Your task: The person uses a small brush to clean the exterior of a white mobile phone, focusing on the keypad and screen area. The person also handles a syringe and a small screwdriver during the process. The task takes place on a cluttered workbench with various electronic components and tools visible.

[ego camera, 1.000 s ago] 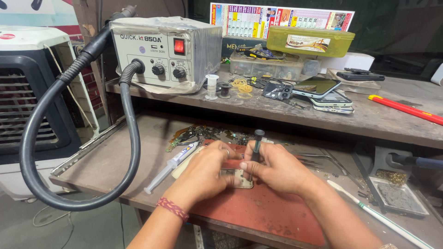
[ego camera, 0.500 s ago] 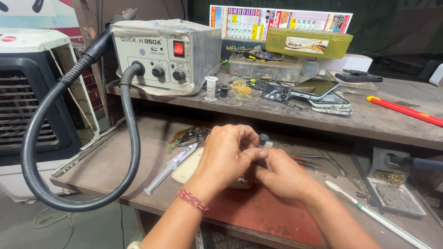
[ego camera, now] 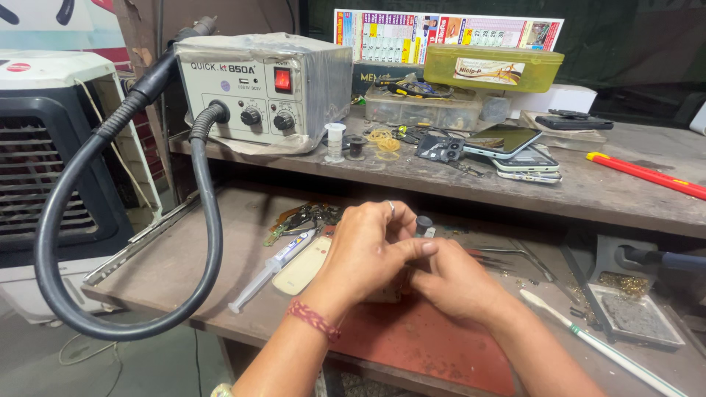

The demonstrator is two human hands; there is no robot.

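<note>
— Item one: your hands. What are they doing?

— My left hand [ego camera: 368,250] is curling over the middle of the lower bench [ego camera: 147,294], fingers bent inward, thumb reaching across to meet my right hand [ego camera: 452,283]. The right one is closing in a loose fist just beside it, the two touching at the fingertips. A small dark-capped bottle [ego camera: 423,225] is poking up right behind them. Whether either hand is actually gripping it, or something smaller between them, I cannot tell; the fingers are hiding it.

— Item two: what is lying under and around them?

— A red mat [ego camera: 419,345] is sitting beneath both wrists. A cream phone back cover [ego camera: 303,266] is lying just left of my left hand, and a syringe [ego camera: 268,270] is resting beside it, tip pointing toward me. Tweezers [ego camera: 507,254] are lying to the right, and a white-handled brush [ego camera: 610,351] is slanting past my right forearm.

— Item three: the upper bench?

— A grey hot-air station [ego camera: 257,88] is standing at the left, its red switch glowing, its black hose [ego camera: 103,220] looping down and around. Stacked phones [ego camera: 515,147] are resting at the middle, a green lidded box [ego camera: 493,68] is sitting behind them, and a red-handled tool [ego camera: 647,175] is lying at the far right.
</note>
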